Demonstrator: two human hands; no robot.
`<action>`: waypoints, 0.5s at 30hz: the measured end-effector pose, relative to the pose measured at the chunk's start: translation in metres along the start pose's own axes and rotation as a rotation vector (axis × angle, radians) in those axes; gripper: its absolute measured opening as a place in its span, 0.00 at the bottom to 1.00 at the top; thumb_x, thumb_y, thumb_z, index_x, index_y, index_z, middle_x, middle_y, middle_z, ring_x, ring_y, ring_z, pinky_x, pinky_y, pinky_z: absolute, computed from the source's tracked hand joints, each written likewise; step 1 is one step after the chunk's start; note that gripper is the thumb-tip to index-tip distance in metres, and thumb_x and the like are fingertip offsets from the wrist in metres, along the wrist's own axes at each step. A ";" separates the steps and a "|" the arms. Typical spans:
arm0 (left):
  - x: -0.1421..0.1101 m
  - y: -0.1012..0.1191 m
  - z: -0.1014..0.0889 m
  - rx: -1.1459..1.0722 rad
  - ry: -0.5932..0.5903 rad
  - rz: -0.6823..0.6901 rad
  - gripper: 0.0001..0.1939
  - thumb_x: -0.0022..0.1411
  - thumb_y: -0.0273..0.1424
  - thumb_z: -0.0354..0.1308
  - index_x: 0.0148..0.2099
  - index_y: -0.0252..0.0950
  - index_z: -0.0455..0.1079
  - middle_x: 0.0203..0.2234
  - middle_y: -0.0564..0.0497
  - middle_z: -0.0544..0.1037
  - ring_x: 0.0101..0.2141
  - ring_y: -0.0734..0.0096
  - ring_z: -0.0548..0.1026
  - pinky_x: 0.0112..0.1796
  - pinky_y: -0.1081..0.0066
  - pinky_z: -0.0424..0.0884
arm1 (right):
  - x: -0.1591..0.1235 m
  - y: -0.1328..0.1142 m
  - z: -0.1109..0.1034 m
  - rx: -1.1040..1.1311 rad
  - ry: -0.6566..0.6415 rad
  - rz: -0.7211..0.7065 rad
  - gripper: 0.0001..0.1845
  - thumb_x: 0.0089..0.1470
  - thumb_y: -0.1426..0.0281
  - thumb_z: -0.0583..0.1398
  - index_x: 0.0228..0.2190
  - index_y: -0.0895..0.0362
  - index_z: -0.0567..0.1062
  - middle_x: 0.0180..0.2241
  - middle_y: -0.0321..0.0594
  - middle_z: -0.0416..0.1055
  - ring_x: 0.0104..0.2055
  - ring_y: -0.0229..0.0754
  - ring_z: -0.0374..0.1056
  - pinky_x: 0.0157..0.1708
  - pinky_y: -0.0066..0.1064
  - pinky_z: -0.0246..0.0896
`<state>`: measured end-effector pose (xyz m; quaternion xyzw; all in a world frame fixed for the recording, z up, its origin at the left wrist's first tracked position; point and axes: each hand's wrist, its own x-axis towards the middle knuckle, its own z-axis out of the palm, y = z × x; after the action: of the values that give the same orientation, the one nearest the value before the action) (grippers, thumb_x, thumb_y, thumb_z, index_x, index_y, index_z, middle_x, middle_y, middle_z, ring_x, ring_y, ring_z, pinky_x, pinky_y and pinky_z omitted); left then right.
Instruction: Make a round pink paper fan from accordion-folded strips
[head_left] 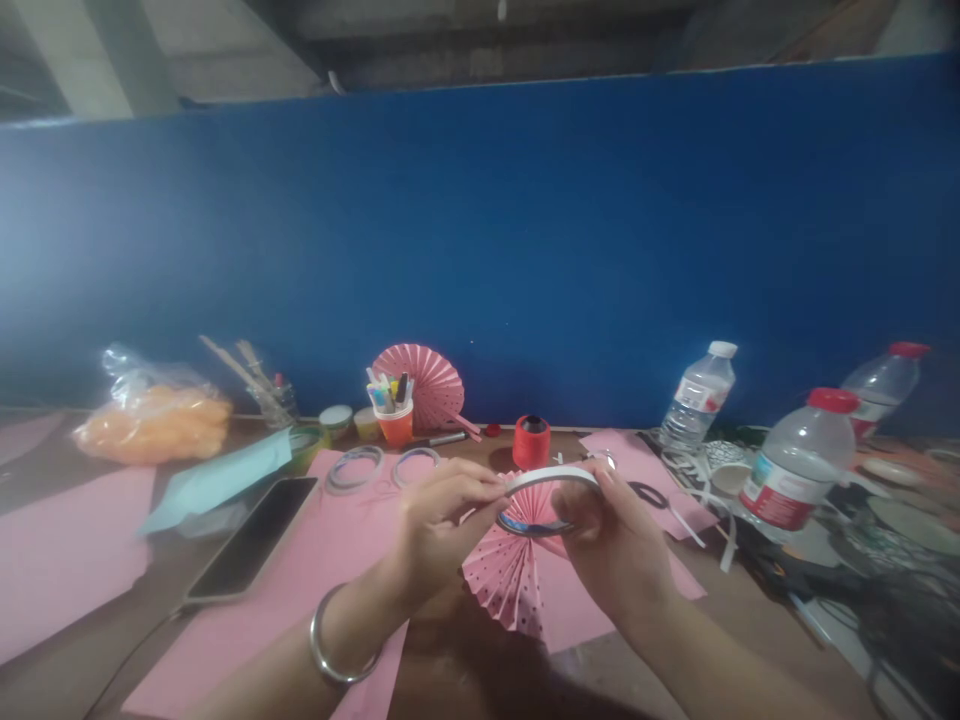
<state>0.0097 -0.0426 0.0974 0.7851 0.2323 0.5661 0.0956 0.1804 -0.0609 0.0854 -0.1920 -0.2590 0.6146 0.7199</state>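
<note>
A narrow roll of white tape [551, 478] is held up above the table between both hands. My left hand [446, 515] pinches its left side with thumb and fingers, and a silver bangle circles that wrist. My right hand [611, 530] grips the roll's right side, fingers partly behind the ring. Below and behind the roll lies a pleated pink paper fan with dark dots [510, 580], partly hidden by the hands. Pink paper sheets [315, 560] lie under and around it. Two more tape rolls [354, 469] rest on the paper to the left.
A phone [255, 540] with a cable lies at left. Behind stand a cup of pens [395, 425], another pink fan [427, 380] and a red thread spool [531, 442]. Water bottles [799, 465] and clutter fill the right. A bag of orange material [157, 420] sits far left.
</note>
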 end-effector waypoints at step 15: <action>-0.016 -0.009 0.022 -0.152 0.165 -0.281 0.05 0.48 0.22 0.60 0.28 0.35 0.68 0.29 0.50 0.75 0.32 0.72 0.73 0.31 0.72 0.71 | -0.001 0.002 0.005 0.124 0.060 0.006 0.11 0.50 0.69 0.56 0.19 0.57 0.64 0.14 0.27 0.51 0.19 0.31 0.49 0.26 0.25 0.54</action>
<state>0.0240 -0.0397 0.0728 0.6863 0.3034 0.6255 0.2137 0.1762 -0.0619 0.0879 -0.1661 -0.1980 0.6256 0.7361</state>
